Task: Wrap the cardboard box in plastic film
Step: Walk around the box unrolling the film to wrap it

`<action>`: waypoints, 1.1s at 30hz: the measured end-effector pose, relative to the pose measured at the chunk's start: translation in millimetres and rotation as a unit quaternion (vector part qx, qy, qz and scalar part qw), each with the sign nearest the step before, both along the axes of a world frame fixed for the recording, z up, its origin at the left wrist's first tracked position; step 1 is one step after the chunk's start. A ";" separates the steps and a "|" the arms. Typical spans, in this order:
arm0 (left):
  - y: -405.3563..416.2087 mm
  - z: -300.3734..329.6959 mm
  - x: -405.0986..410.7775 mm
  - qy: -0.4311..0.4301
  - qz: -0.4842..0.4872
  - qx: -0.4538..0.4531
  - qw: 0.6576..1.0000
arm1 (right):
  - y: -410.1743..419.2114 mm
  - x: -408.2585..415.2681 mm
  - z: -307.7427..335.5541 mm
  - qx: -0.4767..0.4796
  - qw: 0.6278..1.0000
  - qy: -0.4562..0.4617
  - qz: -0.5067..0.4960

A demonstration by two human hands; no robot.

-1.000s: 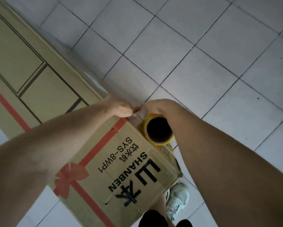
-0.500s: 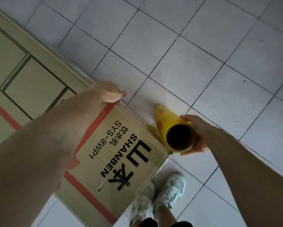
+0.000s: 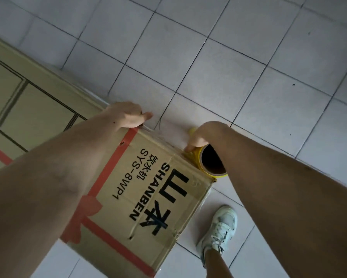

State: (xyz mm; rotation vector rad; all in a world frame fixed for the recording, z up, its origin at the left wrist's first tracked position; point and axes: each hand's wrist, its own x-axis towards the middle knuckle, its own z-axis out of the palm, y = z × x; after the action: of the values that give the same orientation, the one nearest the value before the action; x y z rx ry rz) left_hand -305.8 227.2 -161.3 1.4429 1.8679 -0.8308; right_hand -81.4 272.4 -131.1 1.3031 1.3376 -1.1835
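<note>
A long cardboard box (image 3: 148,193) with black lettering and a red ribbon print lies on the tiled floor. My left hand (image 3: 126,115) presses on the box's far upper edge, fingers curled over it, pinning clear film there. My right hand (image 3: 204,135) grips a yellow roll of plastic film (image 3: 210,163) held against the box's right corner, its hollow core facing me. A thin stretch of clear film (image 3: 164,135) runs along the far edge between the two hands. The roll's far end is hidden behind my hand.
Pale square floor tiles (image 3: 249,67) stretch beyond and to the right of the box. A foot in a white sneaker (image 3: 218,231) stands on the floor beside the box's near right corner.
My right hand has brought the roll back from the floor side to the box's right corner. The left hand stays on the far edge. The view has shifted slightly.
</note>
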 end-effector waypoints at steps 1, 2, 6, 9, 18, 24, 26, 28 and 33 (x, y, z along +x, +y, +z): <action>-0.2 -1.1 -0.4 0.001 -0.001 0.006 1.000 | -1.3 6.4 5.3 0.000 0.999 0.024 -0.028; -1.7 -2.6 -1.5 0.004 0.001 0.011 1.000 | -3.4 17.8 12.3 0.007 0.997 0.023 -0.071; -3.2 -8.5 -8.0 0.000 0.007 0.014 1.000 | -11.2 71.1 30.9 0.025 0.961 0.028 -0.274; -5.0 -16.2 -14.6 -0.007 0.018 -0.003 1.000 | -37.2 111.2 26.3 0.018 0.907 -0.005 -0.420; 3.1 -0.2 16.4 0.020 -0.087 -0.053 0.995 | -152.1 160.7 -8.8 -0.141 0.663 -0.029 -0.735; -22.5 22.3 147.6 -0.183 -0.126 -0.129 0.967 | -143.8 151.6 4.1 -0.007 0.765 -0.073 -0.639; -41.9 24.7 180.6 -0.199 -0.123 -0.150 0.961 | -142.9 144.4 9.6 -0.040 0.768 -0.051 -0.637; -54.2 26.2 195.1 -0.178 -0.107 -0.125 0.970 | -149.6 144.0 9.9 -0.085 0.729 -0.022 -0.679; -64.1 28.4 195.4 -0.116 -0.152 -0.064 0.979 | -192.2 145.9 0.2 -0.120 0.574 0.039 -0.809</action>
State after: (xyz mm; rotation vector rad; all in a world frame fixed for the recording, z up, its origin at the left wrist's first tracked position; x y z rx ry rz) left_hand -110.4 163.0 -132.9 1.6873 1.4174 -0.8659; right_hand 64.4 80.2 -130.9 2.2210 -0.5196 -2.4090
